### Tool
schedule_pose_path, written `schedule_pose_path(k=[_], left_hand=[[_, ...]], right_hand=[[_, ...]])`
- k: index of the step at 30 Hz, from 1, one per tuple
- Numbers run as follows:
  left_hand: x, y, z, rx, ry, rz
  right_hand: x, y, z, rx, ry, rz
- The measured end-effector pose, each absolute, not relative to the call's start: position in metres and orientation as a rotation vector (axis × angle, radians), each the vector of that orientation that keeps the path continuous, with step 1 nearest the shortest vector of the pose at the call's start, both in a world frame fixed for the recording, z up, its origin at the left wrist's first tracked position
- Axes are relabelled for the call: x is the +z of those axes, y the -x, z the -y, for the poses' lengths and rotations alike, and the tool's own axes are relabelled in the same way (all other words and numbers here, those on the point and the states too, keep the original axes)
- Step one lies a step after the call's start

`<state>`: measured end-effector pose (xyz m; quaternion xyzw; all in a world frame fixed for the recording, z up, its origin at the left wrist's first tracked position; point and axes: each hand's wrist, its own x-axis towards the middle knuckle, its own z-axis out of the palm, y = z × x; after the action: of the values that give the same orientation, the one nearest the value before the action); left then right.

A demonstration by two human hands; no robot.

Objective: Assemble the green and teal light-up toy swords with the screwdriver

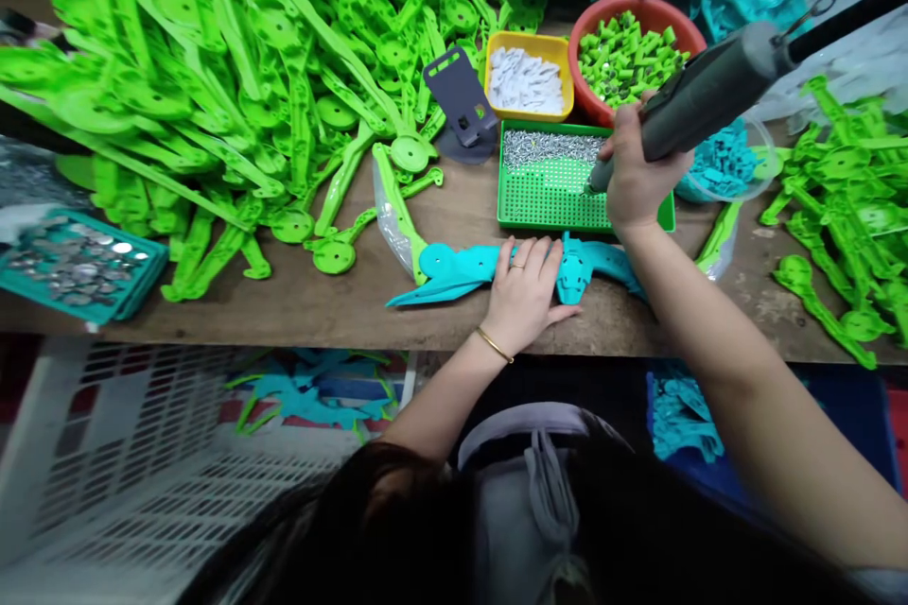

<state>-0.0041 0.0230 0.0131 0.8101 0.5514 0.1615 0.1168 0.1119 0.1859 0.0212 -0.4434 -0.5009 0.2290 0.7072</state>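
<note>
My right hand (642, 165) is wrapped round a grey electric screwdriver (716, 95), its tip pointing down-left over the green perforated tray (505, 198). Small silver screws (553, 149) fill the tray's far side. My left hand (525, 288) lies flat, fingers stretched out, on a blue plastic toy body (454, 267) at the table's front edge. Green leg-like parts, one partly in clear film (397, 217), sit at the body's left end. Another green part (720, 236) shows near its right end, which my right forearm partly hides.
Green parts (213, 66) heap up at left, more (851, 208) at right. Behind the tray stand a yellow box (567, 47) of white pieces and a red bowl (582, 19). A dark phone stand (461, 95) is beside them. A teal tray (106, 302) holds metal discs. A white crate (128, 435) sits below.
</note>
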Motion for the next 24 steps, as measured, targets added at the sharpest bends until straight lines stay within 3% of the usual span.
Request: schedule_pose_path(k=[8,13,18,24], left_hand=[[0.013,0.004,-0.023,0.49,-2.38,-1.613],[0.016,-0.001,-0.022,0.433,-2.392,-1.645],[0.014,-0.005,-0.022,0.446,-2.365,-1.685],[0.014,-0.004,-0.023,0.446,-2.334,-1.676]], right_hand=[[0.052,-0.112,-0.176,0.553,0.869,1.078],[0.085,-0.124,-0.117,0.622,0.763,1.113],[0.074,-0.136,-0.055,0.835,0.769,1.307],[0.052,-0.141,-0.048,0.844,0.824,1.365]])
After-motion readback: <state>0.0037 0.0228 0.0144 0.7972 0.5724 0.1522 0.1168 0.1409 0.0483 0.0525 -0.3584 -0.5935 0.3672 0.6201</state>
